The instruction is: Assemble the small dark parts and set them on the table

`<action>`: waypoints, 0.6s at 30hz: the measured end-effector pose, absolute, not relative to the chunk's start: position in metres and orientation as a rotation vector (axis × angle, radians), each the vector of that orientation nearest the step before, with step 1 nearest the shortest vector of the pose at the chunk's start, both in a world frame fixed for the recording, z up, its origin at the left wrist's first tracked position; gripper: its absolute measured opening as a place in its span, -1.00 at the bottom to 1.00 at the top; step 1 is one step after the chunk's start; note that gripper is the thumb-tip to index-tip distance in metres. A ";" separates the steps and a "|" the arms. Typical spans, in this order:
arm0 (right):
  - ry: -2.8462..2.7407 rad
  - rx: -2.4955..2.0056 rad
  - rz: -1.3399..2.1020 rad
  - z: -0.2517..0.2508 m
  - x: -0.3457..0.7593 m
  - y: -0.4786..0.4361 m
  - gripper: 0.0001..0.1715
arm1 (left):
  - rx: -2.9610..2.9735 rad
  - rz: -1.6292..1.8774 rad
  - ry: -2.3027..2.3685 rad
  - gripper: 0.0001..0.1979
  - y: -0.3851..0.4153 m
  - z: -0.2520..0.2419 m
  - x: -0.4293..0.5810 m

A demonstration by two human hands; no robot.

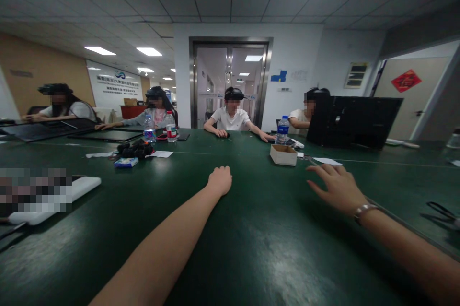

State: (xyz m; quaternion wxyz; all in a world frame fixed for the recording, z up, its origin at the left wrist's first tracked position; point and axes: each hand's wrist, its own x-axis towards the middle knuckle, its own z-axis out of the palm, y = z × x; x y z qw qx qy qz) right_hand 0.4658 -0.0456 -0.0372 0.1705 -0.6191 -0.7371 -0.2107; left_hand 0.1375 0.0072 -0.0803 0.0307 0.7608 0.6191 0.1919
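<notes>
Small open-topped brown cardboard box (283,155) sits on the dark green worktop (251,248), toward its far edge. Right hand (338,186) hovers near it, grip released, fingers spread. Left hand (220,180) lies clenched, grasping nothing. Box judged light and crushable; pinch opposite walls. Long axis left–right, opening upward.

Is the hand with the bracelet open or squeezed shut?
Open. The right hand is over the green table with its fingers spread apart, holding nothing.
</notes>
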 end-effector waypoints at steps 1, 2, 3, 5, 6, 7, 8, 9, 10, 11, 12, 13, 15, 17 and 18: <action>-2.134 -1.666 -0.545 -0.038 0.449 -0.042 -0.57 | 2.307 0.645 1.879 -0.68 0.008 -0.081 0.138; -2.199 -1.581 -0.446 -0.040 0.430 -0.038 -0.61 | 2.246 0.711 1.849 -0.68 0.010 -0.082 0.139; -2.256 -1.514 -0.318 -0.044 0.411 -0.033 -0.65 | 2.166 0.779 1.818 -0.67 0.011 -0.083 0.140; -2.324 -1.459 0.008 -0.054 0.370 -0.022 -0.70 | 1.982 0.914 1.768 -0.65 0.015 -0.084 0.142; -2.337 -1.441 0.203 -0.059 0.350 -0.015 -0.69 | 1.898 0.975 1.753 -0.64 0.018 -0.085 0.143; -2.318 -1.412 0.360 -0.065 0.330 -0.009 -0.68 | 1.822 1.026 1.742 -0.64 0.021 -0.086 0.144; -2.297 -1.366 0.472 -0.071 0.310 -0.003 -0.67 | 1.757 1.073 1.731 -0.64 0.024 -0.087 0.144; -2.261 -1.313 0.560 -0.076 0.292 0.003 -0.67 | 1.694 1.120 1.719 -0.65 0.028 -0.089 0.144; -2.214 -1.277 0.628 -0.080 0.275 0.009 -0.68 | 1.630 1.164 1.704 -0.66 0.032 -0.090 0.143; -2.160 -1.256 0.661 -0.083 0.260 0.014 -0.71 | 1.561 1.204 1.686 -0.68 0.035 -0.090 0.143; -2.111 -1.240 0.661 -0.085 0.247 0.019 -0.72 | 1.490 1.241 1.669 -0.69 0.037 -0.091 0.141; -2.075 -1.242 0.643 -0.087 0.237 0.022 -0.72 | 1.420 1.273 1.657 -0.69 0.039 -0.091 0.139; -2.054 -1.255 0.616 -0.088 0.225 0.028 -0.74 | 1.307 1.320 1.643 -0.69 0.040 -0.089 0.136; -2.075 -1.246 0.609 -0.088 0.222 0.031 -0.74 | 1.258 1.342 1.620 -0.70 0.041 -0.088 0.133; -2.088 -1.222 0.611 -0.088 0.223 0.032 -0.73 | 1.261 1.348 1.609 -0.71 0.041 -0.088 0.132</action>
